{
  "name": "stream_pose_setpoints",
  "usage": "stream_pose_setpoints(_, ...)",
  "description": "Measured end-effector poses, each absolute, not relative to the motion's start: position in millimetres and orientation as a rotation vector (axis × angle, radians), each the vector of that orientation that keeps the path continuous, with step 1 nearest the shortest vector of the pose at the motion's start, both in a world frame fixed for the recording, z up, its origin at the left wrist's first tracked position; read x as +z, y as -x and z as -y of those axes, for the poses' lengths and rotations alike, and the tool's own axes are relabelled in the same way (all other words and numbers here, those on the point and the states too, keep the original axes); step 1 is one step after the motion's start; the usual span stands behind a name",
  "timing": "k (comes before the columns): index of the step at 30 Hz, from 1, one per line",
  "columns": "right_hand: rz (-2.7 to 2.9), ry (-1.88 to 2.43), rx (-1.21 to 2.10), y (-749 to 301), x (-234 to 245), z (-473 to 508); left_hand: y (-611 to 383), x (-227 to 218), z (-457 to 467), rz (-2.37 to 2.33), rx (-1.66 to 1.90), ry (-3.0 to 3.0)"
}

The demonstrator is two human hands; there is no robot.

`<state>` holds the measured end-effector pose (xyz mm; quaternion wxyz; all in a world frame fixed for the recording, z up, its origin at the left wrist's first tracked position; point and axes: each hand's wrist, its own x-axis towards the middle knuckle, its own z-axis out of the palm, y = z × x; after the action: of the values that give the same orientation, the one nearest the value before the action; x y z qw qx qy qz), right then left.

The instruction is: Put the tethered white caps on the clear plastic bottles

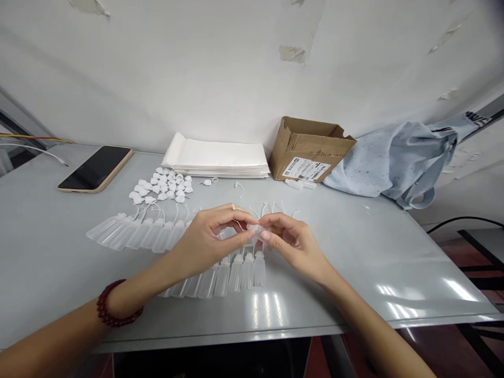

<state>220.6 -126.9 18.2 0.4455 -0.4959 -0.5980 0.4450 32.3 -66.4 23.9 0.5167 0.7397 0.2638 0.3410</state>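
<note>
Between my two hands is a small translucent plastic bottle (256, 230), its far parts covered by fingers. My left hand (218, 228) pinches one end with thumb and fingertips. On the other end, the thumb and fingers of my right hand (289, 236) are closed. Below them lies a front row of clear bottles (235, 273) with thin white straps. A back row of similar bottles (136, 231) fans out to the left, partly hidden behind my left hand. Beyond that row sits a pile of small white caps (169, 185).
A phone (96, 169) lies at the left of the grey table (366, 252). Along the wall are stacked white envelopes (224, 154), a cardboard box (311, 149) and a light blue cloth bag (378, 157). Two loose bottles (301, 184) lie before the box.
</note>
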Motion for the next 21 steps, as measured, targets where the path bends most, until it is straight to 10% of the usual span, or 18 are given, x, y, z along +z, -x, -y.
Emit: stream_pose_setpoints(21, 1.204, 1.031, 1.364, -215.6, 10.1, 124.8, -32.2, 23.2, 60.6, -0.705, 0.708, -1.385)
